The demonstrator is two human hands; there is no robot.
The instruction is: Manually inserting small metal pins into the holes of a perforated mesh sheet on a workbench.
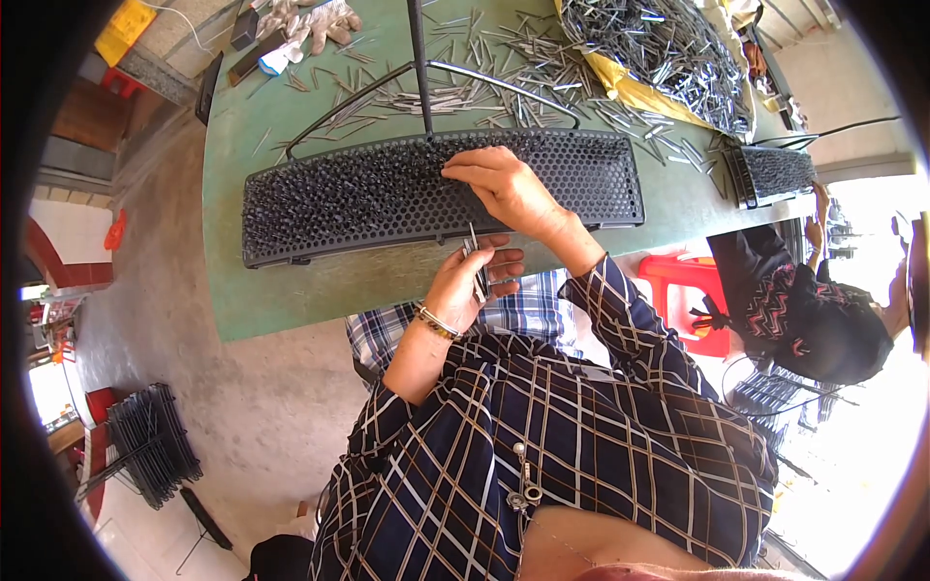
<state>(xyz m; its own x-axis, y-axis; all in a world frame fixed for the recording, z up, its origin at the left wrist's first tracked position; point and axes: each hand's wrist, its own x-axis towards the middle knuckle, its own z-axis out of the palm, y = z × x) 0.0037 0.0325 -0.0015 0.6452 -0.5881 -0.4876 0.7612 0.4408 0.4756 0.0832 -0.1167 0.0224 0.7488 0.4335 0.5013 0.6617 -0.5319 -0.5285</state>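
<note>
Legible text: none; relative to the green table (291, 302), no word, number, label or sign can be read on the yellow sheet (125, 32) beyond its far left corner, the small white-and-blue item (280, 59) at its far left, the yellow-edged sack (635, 93) at its far right, or the black perforated tray (387, 243) across its middle

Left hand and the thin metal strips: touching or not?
Touching. The head view shows the left hand holding the thin metal strips, thumb over them, their ends poking out beyond it.
</note>
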